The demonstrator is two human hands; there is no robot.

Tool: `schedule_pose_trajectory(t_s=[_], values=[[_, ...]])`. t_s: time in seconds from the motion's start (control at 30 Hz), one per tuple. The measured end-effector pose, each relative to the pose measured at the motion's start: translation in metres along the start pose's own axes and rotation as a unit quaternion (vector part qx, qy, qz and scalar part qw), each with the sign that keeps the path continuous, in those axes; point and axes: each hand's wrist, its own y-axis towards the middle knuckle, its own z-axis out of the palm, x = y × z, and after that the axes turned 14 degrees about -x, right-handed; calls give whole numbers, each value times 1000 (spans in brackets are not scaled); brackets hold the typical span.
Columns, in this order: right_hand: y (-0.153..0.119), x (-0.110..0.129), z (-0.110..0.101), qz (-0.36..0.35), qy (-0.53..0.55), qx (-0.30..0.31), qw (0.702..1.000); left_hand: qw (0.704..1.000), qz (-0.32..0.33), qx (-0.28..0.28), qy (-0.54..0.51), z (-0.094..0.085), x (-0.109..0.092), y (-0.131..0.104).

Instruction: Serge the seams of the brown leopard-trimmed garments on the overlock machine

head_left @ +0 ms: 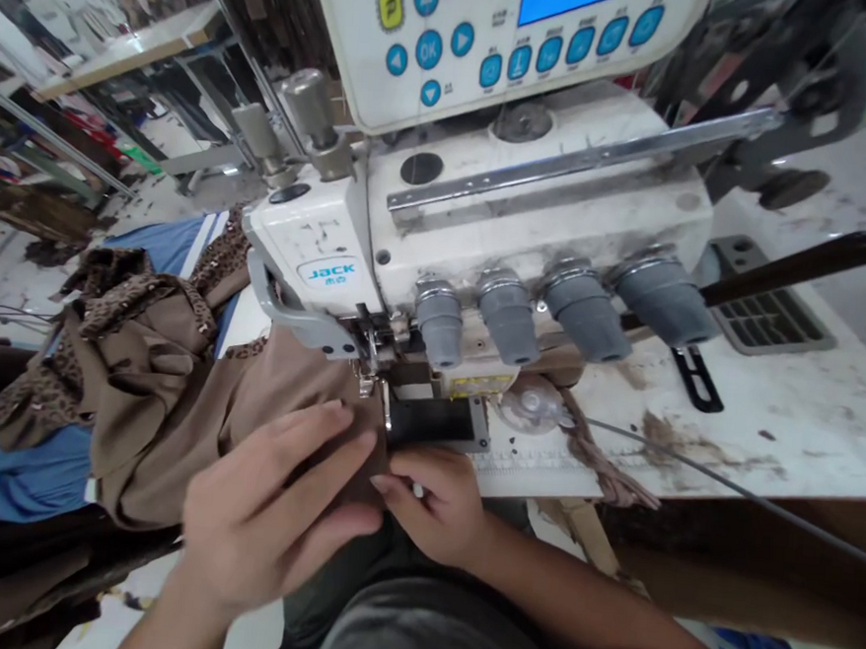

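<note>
- Biggest in my view is the white sewing machine [545,214], marked JACK, filling the frame from the centre to the upper right.
- Under it, the pale surface [789,428] runs to the right edge, dusty and stained, with scraps of lint.
- The brown fabric [150,433] spreads from left of centre to just below the needle area. Leopard-print parts [119,307] show in its heap at the left, and its near end lies under my left hand.
- The control panel [449,93], with blue buttons and a lit screen, stands at the top centre.
- Blue cloth [29,474] with white stripes shows below and behind the heap.
- My left hand [264,510] is palm down at lower centre-left, fingers open and slightly spread on the brown fabric.
- My right hand [439,503] is just beside it, fingers curled, thumb and forefinger closed on the fabric's edge.
- Four grey knobs [508,315] line the front of the machine.
- A clear round piece [535,403] sits right of the dark plate [433,421], near a twisted brown strip [606,455].
- The metal presser foot [366,384] is just above my left fingertips.
- Smallest is a pale bit [419,489] within my right hand's curled fingers, too small to tell.
</note>
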Motion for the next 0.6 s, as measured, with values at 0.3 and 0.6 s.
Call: schedule_pose_trajectory(t_s=[0.3,0.6], values=[[-7,-4,4,-50,-48,25,997,971,235,33,-22,24,40,36],[-13,-7,6,-116,-104,54,986,918,-326,-109,-196,35,17,-154]])
